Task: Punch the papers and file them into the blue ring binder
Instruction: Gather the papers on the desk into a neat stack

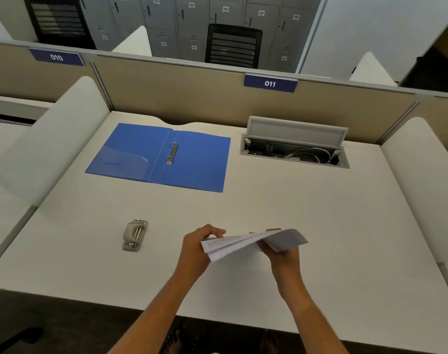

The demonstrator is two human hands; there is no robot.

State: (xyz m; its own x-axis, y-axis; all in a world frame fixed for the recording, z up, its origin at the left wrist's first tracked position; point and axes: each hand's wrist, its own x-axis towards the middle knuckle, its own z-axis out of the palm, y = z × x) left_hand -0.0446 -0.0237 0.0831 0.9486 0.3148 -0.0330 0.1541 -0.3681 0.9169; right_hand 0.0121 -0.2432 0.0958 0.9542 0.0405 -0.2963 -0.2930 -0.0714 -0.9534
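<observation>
Both hands, left and right, grip one thin sheaf of white printed papers above the white worktop. One open blue plastic ring binder lies farther back; one grey metal hole punch sits left of the hands.

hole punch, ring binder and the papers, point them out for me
hole punch (134, 235), head view, on its grey top handle
ring binder (197, 162), head view, on the bare right inside cover
papers (245, 242), head view, middle of the held stack

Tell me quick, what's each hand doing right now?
Left hand: closed on the left edge of the papers.
Right hand: closed on the papers' right side, held above the desk.
</observation>
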